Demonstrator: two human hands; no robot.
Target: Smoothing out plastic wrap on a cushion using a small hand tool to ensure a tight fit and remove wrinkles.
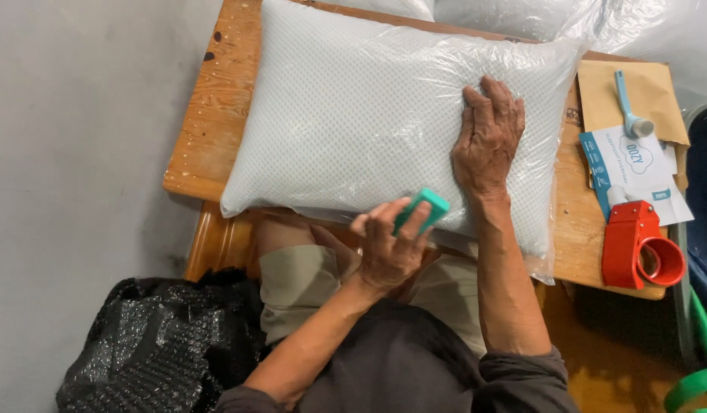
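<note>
White mesh pillow in clear plastic bag (368,130) lies across wooden desk (208,145). Right hand (487,138) flat on pillow's right end, fingers spread, gripping nothing. Left hand (388,245) at pillow's near edge, fingers closed around small teal block (422,208). Red tape dispenser (636,245) right of pillow, at desk's near corner. Black bubble wrap (154,344) on floor, below pillow's left end.

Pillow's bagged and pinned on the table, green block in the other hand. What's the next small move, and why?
Probably draw the green block along the near open edge of the plastic bag, pressing the film flat. The left hand holds the block right at that edge, the right hand pins the pillow flat, and the film looks loose and wrinkled there.
</note>
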